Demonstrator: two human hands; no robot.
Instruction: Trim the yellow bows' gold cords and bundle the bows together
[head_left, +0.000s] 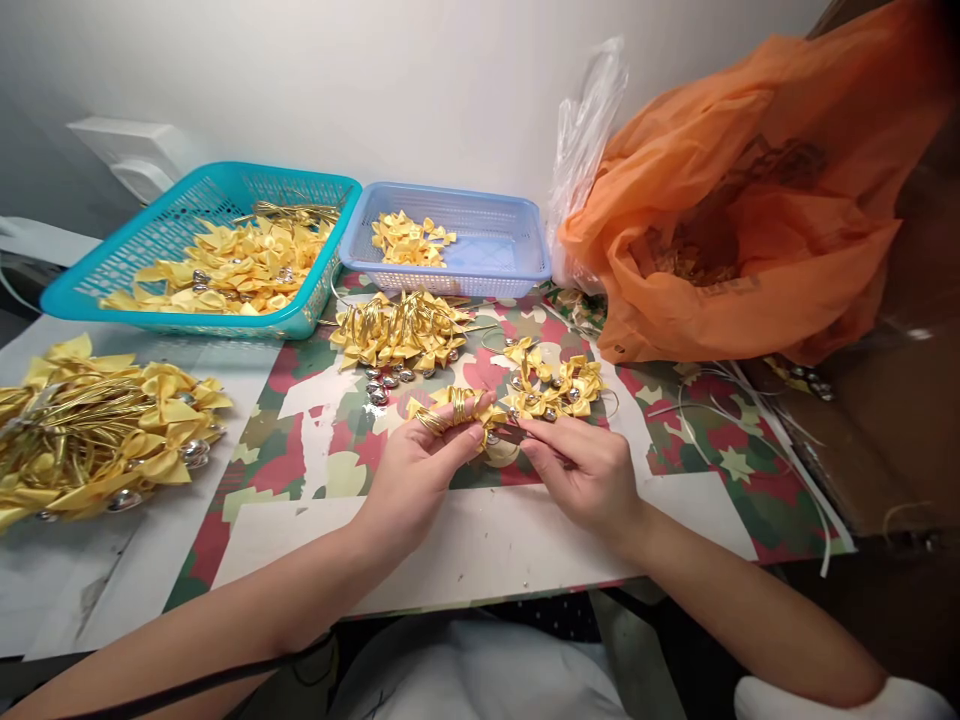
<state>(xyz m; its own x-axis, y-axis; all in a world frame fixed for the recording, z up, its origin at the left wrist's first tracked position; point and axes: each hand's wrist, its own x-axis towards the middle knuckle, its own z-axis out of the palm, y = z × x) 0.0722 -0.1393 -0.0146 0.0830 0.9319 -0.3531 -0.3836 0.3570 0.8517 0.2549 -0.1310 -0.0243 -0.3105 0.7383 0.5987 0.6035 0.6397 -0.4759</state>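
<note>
Many bows [247, 262] bunched, one strand [484, 412] apparently unfinished

The orange bag [675, 120] fills the upper right, the teal basket [187, 320] of bows the upper left. At left, a bundle [97, 430] looks finished. The blue basket [480, 284], upper centre, holds loose bows, seemingly unused. At centre, the left hand [409, 475] pinches the strand, gold cord [459, 405] round its fingers; the right hand [596, 475] is pinched closed beside it, its contents unclear.

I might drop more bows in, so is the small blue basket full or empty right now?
Neither: the blue basket is partly filled. Yellow bows sit at its left; its right side shows bare floor.
</note>
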